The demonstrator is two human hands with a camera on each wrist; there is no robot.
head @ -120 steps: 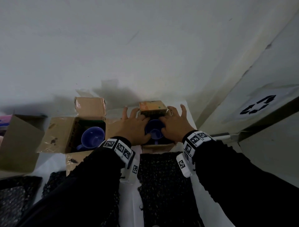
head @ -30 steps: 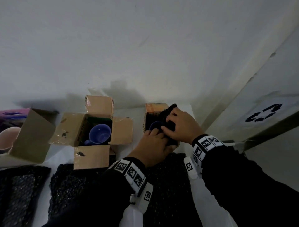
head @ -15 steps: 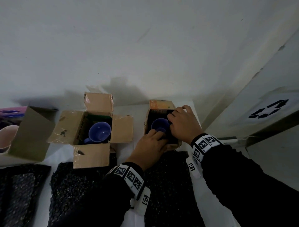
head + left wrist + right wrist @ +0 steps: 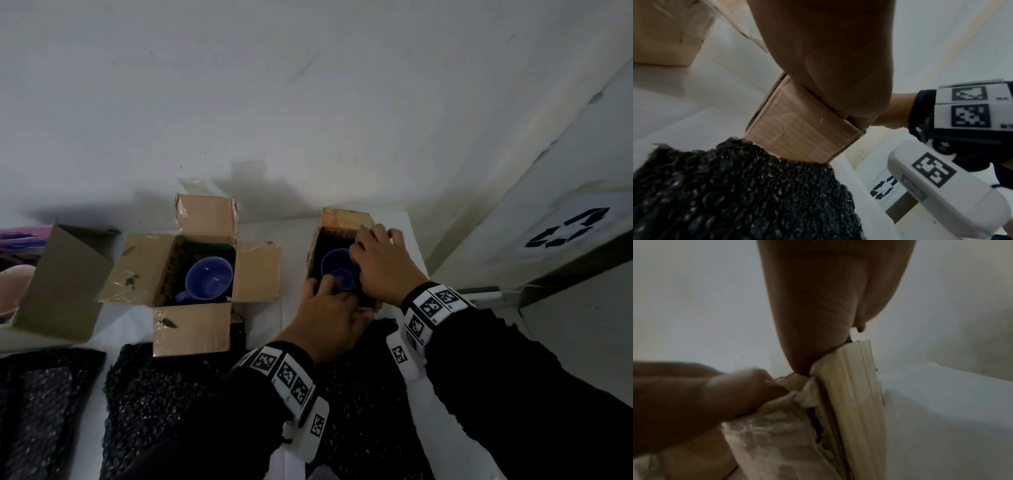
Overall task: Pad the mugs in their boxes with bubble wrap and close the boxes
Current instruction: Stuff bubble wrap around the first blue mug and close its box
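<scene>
A small cardboard box (image 4: pixel 346 219) at the right of the white table holds a blue mug (image 4: pixel 337 269), with dark bubble wrap around the mug. My left hand (image 4: pixel 325 308) grips the box's near left corner, thumb outside and fingers bent over the rim; its palm (image 4: pixel 828 48) sits on the box wall (image 4: pixel 803 134). My right hand (image 4: pixel 383 267) lies over the right side and presses down inside toward the far corner, fingertips hidden. In the right wrist view its palm (image 4: pixel 828 296) rests on the box edge (image 4: pixel 855 386). A black bubble wrap sheet (image 4: pixel 359 394) lies just in front.
A second open box (image 4: pixel 191 329) with another blue mug (image 4: pixel 209 282) stands to the left, flaps spread. A third box (image 4: pixel 61 284) with something pink (image 4: pixel 13 287) is at the far left. More black wrap (image 4: pixel 154 394) covers the near table. A wall is close behind.
My right hand has pushed its wad of black bubble wrap down into the right box and slid toward the far corner. The left hand stays at the near rim.
</scene>
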